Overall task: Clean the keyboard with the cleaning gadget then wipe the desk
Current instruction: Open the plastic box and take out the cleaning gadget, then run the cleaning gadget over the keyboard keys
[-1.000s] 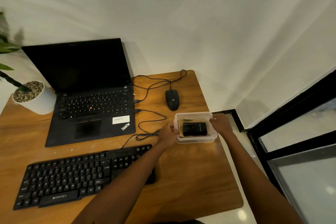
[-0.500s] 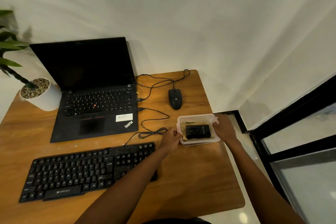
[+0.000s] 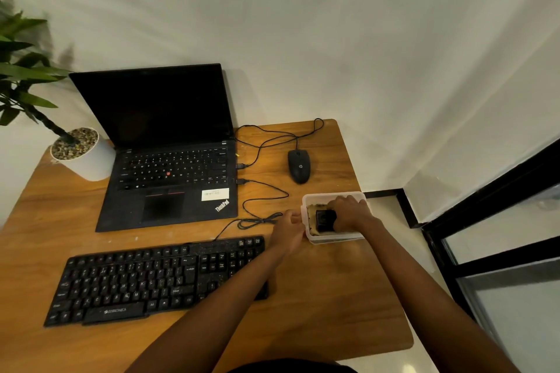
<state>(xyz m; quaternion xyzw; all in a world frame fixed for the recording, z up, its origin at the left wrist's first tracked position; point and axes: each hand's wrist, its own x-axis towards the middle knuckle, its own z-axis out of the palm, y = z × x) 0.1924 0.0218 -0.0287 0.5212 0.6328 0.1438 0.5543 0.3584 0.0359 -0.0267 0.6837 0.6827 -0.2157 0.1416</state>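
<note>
Two hands at the clear container [image 3: 333, 240]: left hand [image 3: 288, 228] grips its left wall; right hand [image 3: 351, 212], reaching inside, curls fingers round the black cleaning gadget [image 3: 323, 218] lying there; the keyboard [image 3: 151, 278] lies leftward, toward the person, nearer the left hand.

Right hand [image 3: 351, 213] moved off the right rim of the clear plastic container [image 3: 333, 238] and down inside it, fingers now curled over the black cleaning gadget [image 3: 323, 218], gadget's right half now covered.
</note>
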